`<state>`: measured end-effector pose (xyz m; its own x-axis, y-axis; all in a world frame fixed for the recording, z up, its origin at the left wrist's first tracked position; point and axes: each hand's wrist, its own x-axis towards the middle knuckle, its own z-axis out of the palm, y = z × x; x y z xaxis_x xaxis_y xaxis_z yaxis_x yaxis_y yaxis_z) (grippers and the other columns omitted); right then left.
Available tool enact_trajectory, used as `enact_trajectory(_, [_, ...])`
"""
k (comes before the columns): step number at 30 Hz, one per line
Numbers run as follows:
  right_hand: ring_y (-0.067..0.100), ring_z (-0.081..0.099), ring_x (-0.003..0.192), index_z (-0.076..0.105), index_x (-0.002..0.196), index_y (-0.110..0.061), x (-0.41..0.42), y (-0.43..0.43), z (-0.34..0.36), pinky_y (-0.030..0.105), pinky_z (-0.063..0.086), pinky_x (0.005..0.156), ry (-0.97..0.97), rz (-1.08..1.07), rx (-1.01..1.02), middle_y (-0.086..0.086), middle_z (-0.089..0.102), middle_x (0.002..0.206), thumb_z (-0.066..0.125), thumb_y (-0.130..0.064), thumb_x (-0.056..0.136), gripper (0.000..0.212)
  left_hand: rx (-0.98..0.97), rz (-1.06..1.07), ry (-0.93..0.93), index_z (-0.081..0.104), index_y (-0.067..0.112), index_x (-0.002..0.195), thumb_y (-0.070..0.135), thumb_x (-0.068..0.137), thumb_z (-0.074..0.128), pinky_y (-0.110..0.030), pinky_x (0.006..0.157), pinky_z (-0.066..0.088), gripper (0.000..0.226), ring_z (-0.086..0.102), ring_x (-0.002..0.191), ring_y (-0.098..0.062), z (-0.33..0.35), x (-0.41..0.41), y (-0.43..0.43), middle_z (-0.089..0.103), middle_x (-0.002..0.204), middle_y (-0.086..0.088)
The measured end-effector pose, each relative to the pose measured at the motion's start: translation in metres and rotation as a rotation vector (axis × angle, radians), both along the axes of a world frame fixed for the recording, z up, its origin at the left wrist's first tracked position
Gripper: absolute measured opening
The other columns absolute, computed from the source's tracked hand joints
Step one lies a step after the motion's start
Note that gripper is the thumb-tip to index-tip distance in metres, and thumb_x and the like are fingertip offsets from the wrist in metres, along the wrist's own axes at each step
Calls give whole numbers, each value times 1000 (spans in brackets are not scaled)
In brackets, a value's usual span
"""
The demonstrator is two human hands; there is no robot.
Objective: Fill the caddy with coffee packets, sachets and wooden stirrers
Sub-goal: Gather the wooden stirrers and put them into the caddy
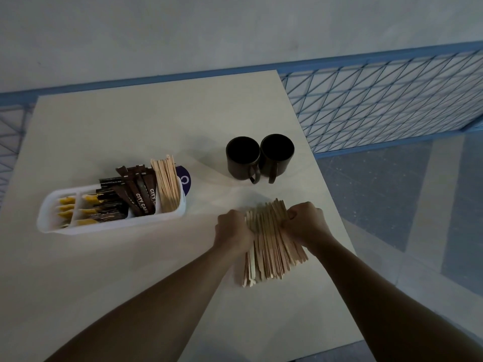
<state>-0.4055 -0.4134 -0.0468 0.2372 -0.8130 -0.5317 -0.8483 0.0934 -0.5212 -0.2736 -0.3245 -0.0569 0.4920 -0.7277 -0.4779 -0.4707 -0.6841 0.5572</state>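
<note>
From the head camera, a big pile of wooden stirrers lies on the pale surface, close to its right edge. The sticks are thin, flat and light brown, and they lie side by side like a fan, with uneven ends pointing toward the person. The left hand is on the left side of the pile and the right hand is on the right side. The fingers of both hands are curled tight around the sticks and squeeze them together.

The white caddy sits near the left edge of the surface. It is long with round corners and has walls inside that make boxes. The left boxes hold yellow sachets. The middle holds dark brown coffee packets with white letters. The right box holds more stirrers in the caddy, standing up and leaning back.

Two dark mugs stand touching each other, farther back from the hands.

A blue round thing peeks out behind the caddy; most of it is hidden, so I cannot tell what it is. The fingertips are tucked under and hidden. Both arms are cut off at the bottom of the picture.
</note>
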Motion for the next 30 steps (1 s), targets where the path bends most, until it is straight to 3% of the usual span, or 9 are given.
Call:
enact_trajectory(4, [14,59,72,73,87,-11,-1,4,3,19,41,54,-12,-5,-23,3,64,79,52,-2,89,23,18,8,24,63,25,69,15,86,68,-27,63,50,20,68,80,-22,1,8,3,68,78,-1])
enact_trajectory(7, [16,63,71,70,79,-10,0,7,4,24,52,54,-13,-1,-67,5,66,77,55,0,88,20,10,20,35,71,15,85,17,85,72,-24,61,49,3,68,78,-20,3,16,6,69,82,-3])
enact_trajectory(9, [21,69,72,70,79,-11,1,8,5,35,62,64,-31,-21,-74,8,68,79,57,-1,89,19,3,30,39,72,12,91,17,84,74,-28,64,56,9,68,77,-19,4,22,8,70,83,-3])
enact_trajectory(14, [25,71,77,70,87,-9,7,13,10,43,63,72,-95,-43,-11,11,69,83,56,1,91,18,1,54,141,71,10,96,16,80,78,-40,72,62,18,71,77,-22,11,35,12,70,86,-6])
enact_trajectory(16, [25,70,76,71,86,-9,10,14,12,41,63,72,-117,-80,14,12,69,83,56,0,90,18,-7,64,176,71,10,97,17,79,79,-39,71,63,21,71,76,-22,13,40,14,71,87,-6])
enact_trajectory(20, [16,64,63,73,89,-9,17,17,15,24,53,55,-197,-99,90,9,69,77,59,-4,92,15,-45,123,239,72,9,95,16,78,80,-38,69,63,20,72,75,-22,16,47,18,73,87,-8])
enact_trajectory(26, [15,56,58,71,98,4,34,23,23,25,47,54,-399,-172,316,11,62,74,60,3,92,12,-108,177,333,70,9,88,7,78,79,-39,69,63,13,73,75,-23,23,59,20,74,86,-10])
enact_trajectory(30, [18,57,66,69,103,4,47,26,26,29,48,61,-515,-211,472,17,63,87,62,6,90,15,-166,193,387,70,8,86,5,79,78,-43,71,63,11,73,77,-25,29,69,23,74,87,-11])
